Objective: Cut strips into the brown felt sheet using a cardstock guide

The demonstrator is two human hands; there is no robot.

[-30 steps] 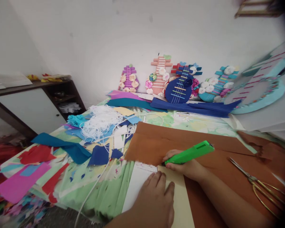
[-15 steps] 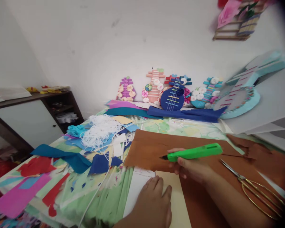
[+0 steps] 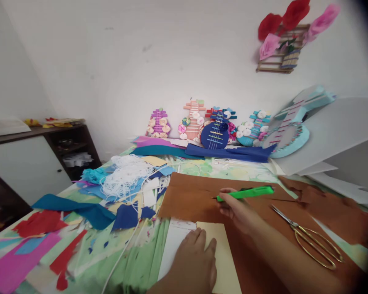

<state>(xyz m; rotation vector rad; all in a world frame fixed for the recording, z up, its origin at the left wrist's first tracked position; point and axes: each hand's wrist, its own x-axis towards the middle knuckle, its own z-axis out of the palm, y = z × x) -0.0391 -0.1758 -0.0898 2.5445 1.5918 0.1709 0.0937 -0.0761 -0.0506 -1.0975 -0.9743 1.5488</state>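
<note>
Grn tool in R hand; cream card under L hand.

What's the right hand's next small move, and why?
Probably draw the long green plastic tool toward the rectangular cream card: the right hand holds the tool's tip over the flat brown sheet, beyond the card, while the left hand lies partly on the card, perhaps steadying it.

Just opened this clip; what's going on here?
A person's left hand rests across a white sheet and a cream sheet. The right hand holds a green tool, its dark tip over a large brown sheet; whether it touches is unclear. Gold-handled scissors lie on the brown sheet, and lute-shaped pieces stand at the back.
</note>
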